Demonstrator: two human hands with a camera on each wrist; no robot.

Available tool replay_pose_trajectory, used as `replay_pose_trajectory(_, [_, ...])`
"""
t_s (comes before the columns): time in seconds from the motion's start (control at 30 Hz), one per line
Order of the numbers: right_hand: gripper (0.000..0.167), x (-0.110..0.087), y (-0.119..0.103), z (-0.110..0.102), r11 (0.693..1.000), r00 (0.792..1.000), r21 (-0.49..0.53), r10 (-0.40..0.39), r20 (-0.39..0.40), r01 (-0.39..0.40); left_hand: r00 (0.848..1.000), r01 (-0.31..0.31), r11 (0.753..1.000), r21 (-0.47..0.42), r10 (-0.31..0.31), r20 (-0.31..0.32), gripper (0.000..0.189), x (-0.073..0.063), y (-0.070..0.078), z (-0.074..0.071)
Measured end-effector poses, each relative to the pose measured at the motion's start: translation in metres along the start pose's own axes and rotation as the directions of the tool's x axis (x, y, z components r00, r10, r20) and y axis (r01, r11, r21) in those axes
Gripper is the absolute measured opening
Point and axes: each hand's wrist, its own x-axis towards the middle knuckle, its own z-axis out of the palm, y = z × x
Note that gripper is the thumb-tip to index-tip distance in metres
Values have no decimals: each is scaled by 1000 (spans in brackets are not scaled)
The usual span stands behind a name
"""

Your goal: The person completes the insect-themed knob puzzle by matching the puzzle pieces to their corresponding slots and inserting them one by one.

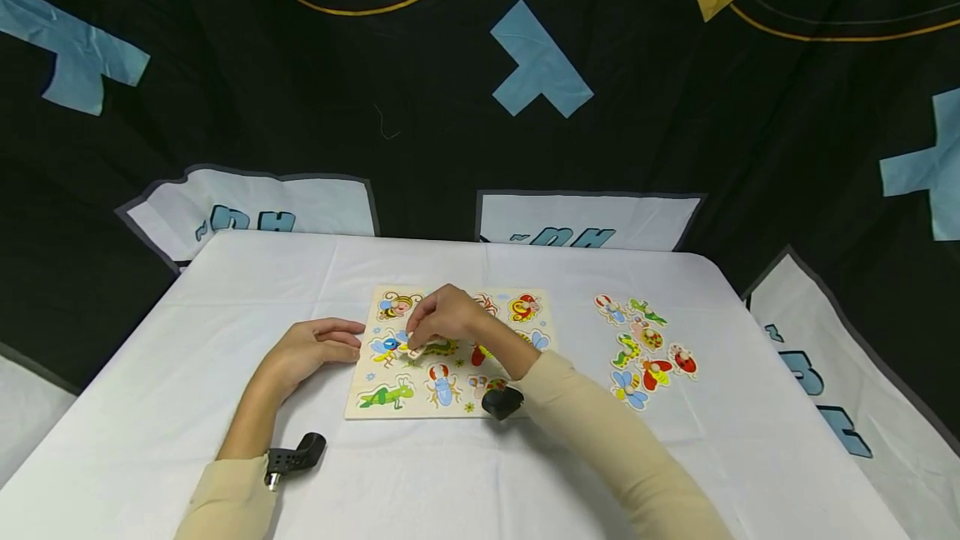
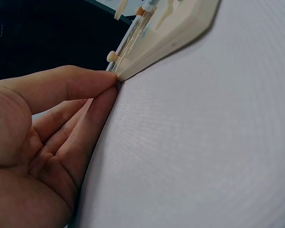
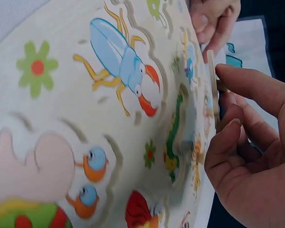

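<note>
A pale wooden insect puzzle board [image 1: 356, 408] lies flat on the white table. My right hand [image 1: 446, 313] is over its left-middle part, between the blue-headed bug picture [image 1: 386, 346] and the green caterpillar recess [image 3: 173, 135]. Thumb and fingers pinch a thin wooden puzzle piece [image 3: 213, 83], seen edge-on close over the board; its printed face is hidden. My left hand [image 1: 311, 351] rests on the table at the board's left side. In the left wrist view, its fingertips [image 2: 109, 81] touch the board's edge, fingers fairly straight.
Several loose puzzle pieces lie right of the board, among them a ladybug [image 1: 682, 361], a red butterfly [image 1: 656, 374] and a blue-winged insect [image 1: 628, 390]. A black wrist camera [image 1: 502, 402] hangs over the board's front edge. Behind the table hangs a black cloth [image 1: 420, 123].
</note>
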Motion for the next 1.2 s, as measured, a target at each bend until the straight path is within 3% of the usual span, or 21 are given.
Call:
replay_pose_trajectory(0.73, [13,16,-8,34,992,998,-126,-12,-57,5,1000,-15,999,-47,15,1,55,3,-5,0])
replay_pose_trajectory(1.2, [12,17,-6,39,994,998,-112,-18,-60,12,1000,-11,999,-37,12,3,56,1,-2,0])
